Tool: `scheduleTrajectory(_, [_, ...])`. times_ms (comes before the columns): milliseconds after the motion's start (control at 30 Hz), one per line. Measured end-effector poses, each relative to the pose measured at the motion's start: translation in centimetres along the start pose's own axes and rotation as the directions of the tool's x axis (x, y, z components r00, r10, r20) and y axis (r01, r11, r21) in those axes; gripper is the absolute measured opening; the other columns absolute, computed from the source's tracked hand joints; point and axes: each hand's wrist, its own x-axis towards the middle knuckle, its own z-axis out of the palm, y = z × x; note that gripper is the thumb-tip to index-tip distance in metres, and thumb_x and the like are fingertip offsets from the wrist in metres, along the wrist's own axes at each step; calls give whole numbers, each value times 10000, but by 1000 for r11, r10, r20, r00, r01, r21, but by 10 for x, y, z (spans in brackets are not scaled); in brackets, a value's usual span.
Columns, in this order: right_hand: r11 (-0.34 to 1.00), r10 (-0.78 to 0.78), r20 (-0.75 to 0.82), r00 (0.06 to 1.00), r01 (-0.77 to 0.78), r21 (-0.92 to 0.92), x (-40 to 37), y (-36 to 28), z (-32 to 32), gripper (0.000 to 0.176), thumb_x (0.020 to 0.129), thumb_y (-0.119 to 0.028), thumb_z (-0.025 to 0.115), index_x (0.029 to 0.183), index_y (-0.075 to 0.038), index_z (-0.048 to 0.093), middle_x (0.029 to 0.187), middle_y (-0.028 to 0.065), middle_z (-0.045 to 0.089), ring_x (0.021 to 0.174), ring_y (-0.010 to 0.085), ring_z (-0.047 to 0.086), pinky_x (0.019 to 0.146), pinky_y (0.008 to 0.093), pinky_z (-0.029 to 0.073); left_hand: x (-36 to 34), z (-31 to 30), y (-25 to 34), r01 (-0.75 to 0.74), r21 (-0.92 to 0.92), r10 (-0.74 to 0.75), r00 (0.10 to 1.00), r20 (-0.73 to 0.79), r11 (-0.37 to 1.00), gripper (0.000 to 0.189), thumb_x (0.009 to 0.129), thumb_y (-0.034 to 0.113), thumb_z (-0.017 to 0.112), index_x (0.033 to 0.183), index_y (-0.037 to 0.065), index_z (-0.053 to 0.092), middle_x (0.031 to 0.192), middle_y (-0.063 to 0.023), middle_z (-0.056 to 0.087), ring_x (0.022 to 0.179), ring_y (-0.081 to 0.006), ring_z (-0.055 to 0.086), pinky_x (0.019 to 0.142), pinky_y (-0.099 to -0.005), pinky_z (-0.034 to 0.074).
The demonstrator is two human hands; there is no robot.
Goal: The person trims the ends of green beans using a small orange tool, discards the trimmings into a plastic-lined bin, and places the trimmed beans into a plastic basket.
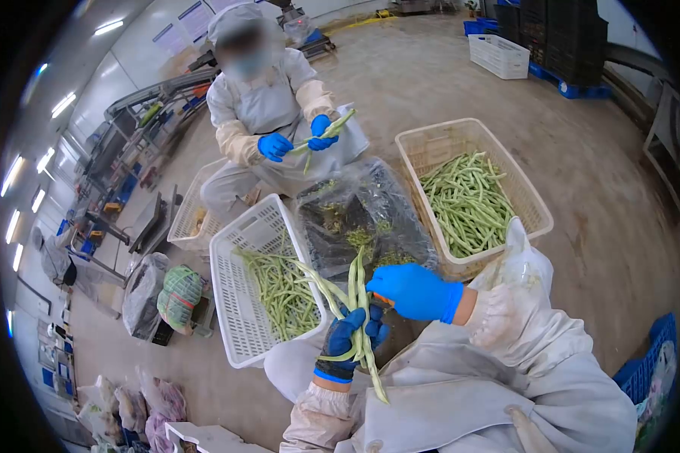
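My left hand point(344, 341), in a blue glove with a dark palm, is closed around several long green beans point(360, 306) that stick out above and below the fist. Close beside the beans, my right hand point(415, 291) in a blue glove is closed on a small tool with an orange handle point(384, 300); its working end is hidden. To the left of my hands, a white crate point(230, 325) holds loose green beans point(283, 298). A cream crate point(535, 211) at the right holds a larger heap of beans point(465, 202).
A black plastic-lined container point(400, 200) with green trimmings lies between the crates. Opposite me sits a co-worker point(268, 113) whose blue-gloved hands hold beans. A green-wrapped bundle point(180, 296) and plastic bags point(162, 404) are at left; a blue crate point(650, 355) stands at right.
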Motion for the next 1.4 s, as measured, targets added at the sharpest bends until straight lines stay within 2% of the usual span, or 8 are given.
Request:
scheduleTrajectory(233, [998, -5, -443, 897, -23, -57, 11, 31, 39, 51, 771, -85, 527, 806, -65, 558, 792, 131, 540, 764, 324, 552, 632, 403, 467, 27, 11, 15, -12, -60, 4, 992, -122, 998, 366, 879, 115, 534, 1218, 7, 449, 824, -64, 544, 655, -127, 532, 683, -317, 524])
scheduleTrajectory(400, [803, 596, -431, 678, -485, 347, 7, 119, 2, 262, 847, -144, 555, 1089, -42, 563, 1067, 164, 577, 918, 338, 575, 757, 391, 471, -3, 18, 23, 31, 272, -19, 999, -43, 962, 565, 846, 107, 563, 1347, -21, 337, 794, -44, 541, 623, -119, 514, 592, -286, 432])
scheduleTrajectory(500, [975, -10, -665, 747, -141, -174, 15, 111, 9, 412, 812, -99, 575, 1220, -59, 529, 1179, 218, 505, 964, 375, 555, 822, 423, 461, 6, -6, 29, 0, 245, -7, 1000, 27, 970, 514, 850, 118, 579, 1316, 10, 393, 873, -83, 574, 668, -155, 561, 675, -336, 499])
scheduleTrajectory(633, [955, 117, -346, 931, -10, 296, 19, 56, -13, 395, 820, -66, 548, 1214, -61, 530, 1093, 211, 542, 936, 365, 562, 801, 413, 469, 6, -3, 30, 52, 273, -59, 998, 16, 961, 516, 849, 123, 583, 1313, 3, 392, 881, -96, 577, 669, -161, 571, 694, -352, 511])
scheduleTrajectory(933, [987, -10, -209, 978, -24, -156, 23, 59, 6, 216, 834, -62, 540, 1047, -50, 570, 943, 143, 594, 822, 335, 588, 702, 383, 475, 8, -2, 31, 64, 333, -56, 998, -33, 941, 513, 841, 121, 588, 1299, -18, 402, 872, -112, 585, 675, -185, 582, 715, -371, 520])
scheduleTrajectory(1100, [740, 611, -464, 642, -253, 624, 35, 126, 28, 204, 846, -122, 528, 1024, -48, 595, 973, 157, 617, 848, 349, 589, 753, 410, 481, 3, 19, 31, 2, 353, 6, 1000, -21, 936, 522, 836, 112, 581, 1304, -26, 396, 842, -94, 575, 657, -176, 562, 677, -346, 486])
scheduleTrajectory(1200, [996, -7, -783, 622, -68, -63, 39, 99, 12, 230, 861, -140, 520, 1055, -52, 607, 955, 150, 626, 861, 353, 587, 775, 424, 478, 2, 10, 37, 16, 439, 26, 996, -91, 898, 498, 833, 101, 577, 1289, -19, 415, 835, -86, 568, 659, -174, 552, 656, -334, 461])
scheduleTrajectory(1400, [986, 8, -226, 974, 30, 164, 41, 54, -8, 271, 856, -165, 564, 1108, -78, 608, 957, 170, 626, 870, 354, 598, 760, 431, 477, 2, 7, 41, 3, 586, 45, 997, -67, 810, 365, 845, 138, 620, 1150, -30, 509, 900, -114, 615, 772, -206, 631, 718, -346, 561])
